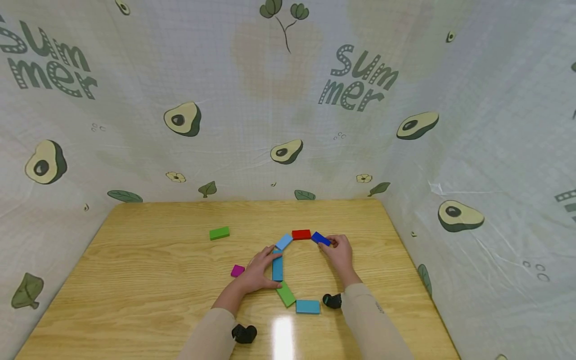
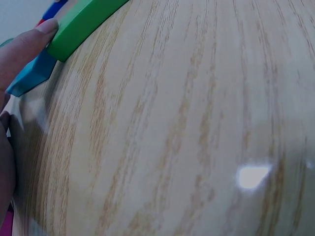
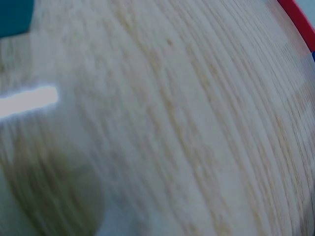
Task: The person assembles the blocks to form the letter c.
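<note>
Several coloured rectangular blocks lie in a curved line on the wooden table. My left hand (image 1: 257,272) spreads along the medium-blue block (image 1: 277,267), its index finger by the far end. The thumb (image 2: 29,46) touches the near end, where a green block (image 1: 286,294) begins. My right hand (image 1: 340,254) pinches the dark-blue block (image 1: 321,239) between thumb and fingers, beside the red block (image 1: 301,234). Between the red and medium-blue blocks sits a light-blue block (image 1: 284,242). Another blue block (image 1: 308,306) meets the green one at the near end.
A loose green block (image 1: 219,233) lies at the back left of the table (image 1: 148,270). Left of my left hand is a magenta block (image 1: 237,270), partly hidden. Patterned white sheeting (image 1: 234,165) hangs behind and at both sides.
</note>
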The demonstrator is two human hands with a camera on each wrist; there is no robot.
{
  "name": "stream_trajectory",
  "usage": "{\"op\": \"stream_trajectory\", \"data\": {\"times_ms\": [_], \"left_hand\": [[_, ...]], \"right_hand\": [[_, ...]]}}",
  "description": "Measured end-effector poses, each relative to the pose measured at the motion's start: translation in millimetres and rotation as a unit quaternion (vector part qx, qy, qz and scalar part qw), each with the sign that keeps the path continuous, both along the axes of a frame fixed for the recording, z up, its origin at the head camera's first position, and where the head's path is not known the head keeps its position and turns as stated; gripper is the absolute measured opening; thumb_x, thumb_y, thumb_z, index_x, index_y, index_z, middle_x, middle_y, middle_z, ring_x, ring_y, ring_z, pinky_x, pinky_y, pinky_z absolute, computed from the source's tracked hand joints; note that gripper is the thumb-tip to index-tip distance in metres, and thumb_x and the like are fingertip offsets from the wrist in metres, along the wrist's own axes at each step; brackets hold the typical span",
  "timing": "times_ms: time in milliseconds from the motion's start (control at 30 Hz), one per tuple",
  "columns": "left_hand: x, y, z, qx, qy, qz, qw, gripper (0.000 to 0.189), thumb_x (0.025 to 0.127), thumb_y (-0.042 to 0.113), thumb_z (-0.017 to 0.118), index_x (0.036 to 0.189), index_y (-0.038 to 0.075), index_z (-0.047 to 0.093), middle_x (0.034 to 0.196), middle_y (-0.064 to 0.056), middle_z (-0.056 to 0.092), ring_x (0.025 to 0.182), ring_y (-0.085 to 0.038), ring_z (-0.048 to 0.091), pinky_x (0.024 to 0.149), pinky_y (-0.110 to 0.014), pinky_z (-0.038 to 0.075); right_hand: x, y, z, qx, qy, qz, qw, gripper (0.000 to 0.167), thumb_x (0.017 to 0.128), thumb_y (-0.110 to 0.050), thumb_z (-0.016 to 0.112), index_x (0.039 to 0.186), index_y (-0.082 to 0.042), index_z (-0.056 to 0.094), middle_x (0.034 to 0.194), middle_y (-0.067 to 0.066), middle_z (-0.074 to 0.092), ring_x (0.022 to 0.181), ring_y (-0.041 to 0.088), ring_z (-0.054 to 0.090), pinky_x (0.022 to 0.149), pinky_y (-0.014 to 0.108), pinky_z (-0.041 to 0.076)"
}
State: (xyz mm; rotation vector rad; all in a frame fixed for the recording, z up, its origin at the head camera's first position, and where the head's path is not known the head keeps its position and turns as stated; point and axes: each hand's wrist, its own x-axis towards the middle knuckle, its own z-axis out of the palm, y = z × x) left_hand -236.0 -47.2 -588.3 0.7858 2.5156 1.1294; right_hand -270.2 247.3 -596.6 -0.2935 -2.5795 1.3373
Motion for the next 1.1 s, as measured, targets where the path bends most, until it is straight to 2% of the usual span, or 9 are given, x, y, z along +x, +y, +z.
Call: {"op": "stream_trajectory", "data": {"times_ms": [600, 833, 933, 1100], "left_hand": [[2.1, 3.1, 5.7, 0.001, -0.002, 0.005, 1.0000, 0.086, 0.079, 0.040, 0.081, 0.149, 0.014, 0.039, 0.160, -0.014, 0.017, 0.145, -0.039, 0.009, 0.108, -0.068, 0.016], [1.5, 2.8, 3.6, 0.004, -0.011, 0.013, 0.9998, 0.086, 0.078, 0.043, 0.081, 0.150, 0.017, 0.039, 0.161, -0.011, 0.016, 0.145, -0.039, 0.010, 0.107, -0.068, 0.019], [1.5, 3.3, 2.2, 0.006, -0.005, 0.019, 0.9998, 0.085, 0.078, 0.043, 0.081, 0.149, 0.016, 0.041, 0.160, -0.011, 0.018, 0.145, -0.039, 0.012, 0.108, -0.066, 0.020], [3.5, 4.4, 0.7, 0.032, -0.011, 0.058, 0.9977, 0.083, 0.078, 0.038, 0.083, 0.146, 0.015, 0.044, 0.158, -0.013, 0.022, 0.143, -0.040, 0.019, 0.109, -0.061, 0.025]], "right_hand": [[3.3, 1.2, 5.4, 0.003, -0.004, -0.003, 1.0000, 0.032, 0.080, -0.021, 0.082, 0.102, -0.001, 0.071, 0.095, 0.011, 0.054, 0.085, 0.024, 0.050, 0.074, 0.033, 0.041], [4.4, 1.6, 6.8, -0.005, -0.003, 0.000, 1.0000, 0.035, 0.082, -0.021, 0.080, 0.108, -0.001, 0.070, 0.097, 0.012, 0.055, 0.087, 0.025, 0.050, 0.075, 0.034, 0.041], [4.7, 1.9, 6.6, -0.016, -0.002, 0.003, 0.9999, 0.035, 0.082, -0.021, 0.080, 0.108, -0.001, 0.070, 0.097, 0.011, 0.055, 0.086, 0.024, 0.050, 0.075, 0.034, 0.041], [4.7, 6.9, 5.5, -0.043, -0.021, 0.025, 0.9986, 0.035, 0.085, -0.020, 0.078, 0.112, -0.001, 0.068, 0.101, 0.011, 0.055, 0.086, 0.023, 0.049, 0.075, 0.034, 0.043]]}}
